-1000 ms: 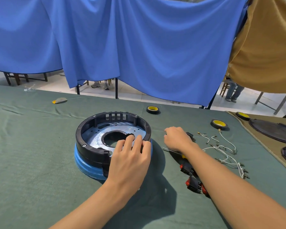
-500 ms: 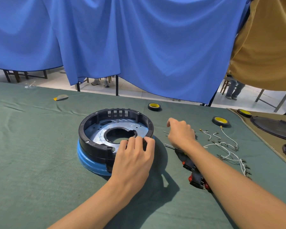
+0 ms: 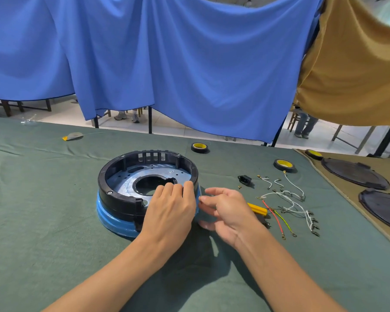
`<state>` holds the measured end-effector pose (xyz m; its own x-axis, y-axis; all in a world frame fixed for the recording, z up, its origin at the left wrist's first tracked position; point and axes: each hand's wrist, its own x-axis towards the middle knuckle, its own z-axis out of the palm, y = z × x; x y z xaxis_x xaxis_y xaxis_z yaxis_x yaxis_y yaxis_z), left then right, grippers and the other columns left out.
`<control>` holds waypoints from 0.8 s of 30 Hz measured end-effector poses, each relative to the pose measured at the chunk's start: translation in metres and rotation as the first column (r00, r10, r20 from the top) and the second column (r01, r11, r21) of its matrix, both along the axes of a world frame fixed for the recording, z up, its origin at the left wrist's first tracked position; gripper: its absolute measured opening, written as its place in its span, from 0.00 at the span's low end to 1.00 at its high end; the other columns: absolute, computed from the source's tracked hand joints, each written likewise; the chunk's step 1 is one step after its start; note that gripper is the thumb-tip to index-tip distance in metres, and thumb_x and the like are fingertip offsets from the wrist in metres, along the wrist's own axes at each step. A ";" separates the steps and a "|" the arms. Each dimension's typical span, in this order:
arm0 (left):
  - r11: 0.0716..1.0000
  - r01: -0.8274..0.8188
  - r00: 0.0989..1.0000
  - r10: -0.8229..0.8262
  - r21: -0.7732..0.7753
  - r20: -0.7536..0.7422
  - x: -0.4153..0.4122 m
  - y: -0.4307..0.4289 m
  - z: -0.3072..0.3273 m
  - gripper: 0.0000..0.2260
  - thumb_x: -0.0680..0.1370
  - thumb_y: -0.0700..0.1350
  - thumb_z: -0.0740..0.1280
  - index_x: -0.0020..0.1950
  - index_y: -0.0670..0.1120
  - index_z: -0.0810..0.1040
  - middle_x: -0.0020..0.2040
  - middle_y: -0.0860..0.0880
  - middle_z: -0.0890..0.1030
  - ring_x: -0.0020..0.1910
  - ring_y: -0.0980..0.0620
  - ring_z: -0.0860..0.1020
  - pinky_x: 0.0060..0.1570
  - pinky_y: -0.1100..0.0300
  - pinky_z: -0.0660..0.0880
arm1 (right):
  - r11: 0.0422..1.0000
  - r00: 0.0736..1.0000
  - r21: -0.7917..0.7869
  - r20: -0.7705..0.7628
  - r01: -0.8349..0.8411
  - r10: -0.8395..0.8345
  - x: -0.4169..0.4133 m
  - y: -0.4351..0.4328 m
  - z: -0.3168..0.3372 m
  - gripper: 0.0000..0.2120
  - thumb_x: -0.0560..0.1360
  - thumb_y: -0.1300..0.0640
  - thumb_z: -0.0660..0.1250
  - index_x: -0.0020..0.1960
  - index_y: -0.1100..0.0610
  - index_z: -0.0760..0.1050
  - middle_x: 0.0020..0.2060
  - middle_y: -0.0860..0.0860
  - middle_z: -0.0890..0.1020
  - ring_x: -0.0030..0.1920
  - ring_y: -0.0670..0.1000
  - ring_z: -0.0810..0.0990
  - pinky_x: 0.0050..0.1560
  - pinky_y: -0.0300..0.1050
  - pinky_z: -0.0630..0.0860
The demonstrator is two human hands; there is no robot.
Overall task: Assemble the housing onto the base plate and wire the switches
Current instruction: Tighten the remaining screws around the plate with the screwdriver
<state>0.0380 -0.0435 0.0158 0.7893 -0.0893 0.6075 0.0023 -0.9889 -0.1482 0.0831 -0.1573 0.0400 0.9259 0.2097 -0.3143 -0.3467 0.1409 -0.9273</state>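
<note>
Housing (image 3: 119, 204) seated on plate (image 3: 122, 183), pinned beneath left hand (image 3: 170, 208) by flat pressing fingers (image 3: 178, 190), seemingly for steadiness; right hand (image 3: 227, 210) alongside, loosely spread, apparently empty, between housing and wires (image 3: 289, 207), likely poised to fetch one.

My left hand (image 3: 169, 210) lies palm down on the near rim of the housing (image 3: 119, 206), fingers flat. My right hand (image 3: 229, 212) hovers just right of it, fingers loosely spread.

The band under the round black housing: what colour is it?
Bright blue. The head view shows the band clearly, just beneath the black housing.
</note>
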 end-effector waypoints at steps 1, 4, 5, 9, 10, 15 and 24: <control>1.000 0.010 1.000 -0.010 -0.013 0.010 0.000 -0.001 0.001 0.16 0.59 0.40 0.81 0.39 0.42 0.76 0.30 0.46 0.75 0.28 0.45 0.73 0.30 0.53 0.70 | 1.000 1.000 0.009 -0.006 0.020 -0.020 0.000 0.001 0.001 0.10 0.75 0.72 0.65 0.49 0.57 0.74 0.46 0.57 0.80 0.47 0.54 0.79 0.54 0.64 0.74; 0.998 0.037 0.999 -0.035 -0.057 0.032 -0.003 -0.004 0.004 0.17 0.59 0.41 0.82 0.40 0.41 0.77 0.30 0.46 0.75 0.28 0.46 0.74 0.29 0.53 0.72 | 0.997 0.999 0.068 -0.017 0.045 -0.044 0.002 -0.001 0.004 0.11 0.75 0.72 0.65 0.50 0.57 0.74 0.45 0.57 0.80 0.45 0.52 0.79 0.49 0.63 0.76; 0.998 0.041 0.999 -0.039 -0.057 0.028 -0.004 -0.005 0.005 0.17 0.58 0.41 0.82 0.40 0.41 0.77 0.30 0.46 0.76 0.28 0.46 0.74 0.28 0.52 0.73 | 0.996 0.999 0.081 -0.022 0.047 -0.046 0.002 -0.002 0.005 0.11 0.75 0.72 0.65 0.50 0.58 0.74 0.44 0.56 0.80 0.44 0.52 0.79 0.48 0.64 0.77; 1.000 0.023 1.000 -0.023 -0.019 0.001 -0.005 -0.006 0.006 0.16 0.61 0.43 0.81 0.41 0.41 0.78 0.32 0.46 0.77 0.30 0.47 0.74 0.30 0.52 0.74 | 0.994 0.997 0.088 -0.057 0.065 -0.060 0.004 -0.008 0.003 0.11 0.74 0.72 0.66 0.51 0.58 0.76 0.47 0.58 0.81 0.46 0.53 0.81 0.41 0.62 0.79; 1.000 0.017 1.000 -0.017 -0.002 -0.001 -0.006 -0.006 0.005 0.15 0.62 0.44 0.80 0.42 0.41 0.78 0.33 0.46 0.77 0.31 0.46 0.75 0.32 0.53 0.73 | 0.993 0.996 0.096 -0.068 0.066 -0.059 0.005 -0.009 0.003 0.11 0.74 0.72 0.66 0.51 0.58 0.76 0.48 0.58 0.81 0.46 0.53 0.81 0.40 0.62 0.78; 0.998 -0.040 0.997 0.043 0.057 -0.056 -0.016 -0.006 0.003 0.29 0.64 0.55 0.76 0.57 0.39 0.77 0.46 0.44 0.79 0.42 0.42 0.77 0.43 0.48 0.73 | 0.987 0.996 0.148 -0.071 0.067 -0.057 0.008 -0.016 0.010 0.12 0.74 0.72 0.66 0.53 0.59 0.75 0.46 0.57 0.81 0.44 0.52 0.81 0.50 0.73 0.75; 0.994 -0.101 0.995 0.102 0.050 -0.016 -0.011 0.001 0.027 0.36 0.53 0.50 0.81 0.57 0.35 0.78 0.38 0.44 0.78 0.35 0.43 0.77 0.36 0.52 0.74 | 0.948 0.998 0.318 -0.066 0.026 -0.005 0.009 -0.025 0.019 0.11 0.74 0.73 0.65 0.53 0.63 0.75 0.43 0.59 0.78 0.43 0.53 0.79 0.48 0.67 0.78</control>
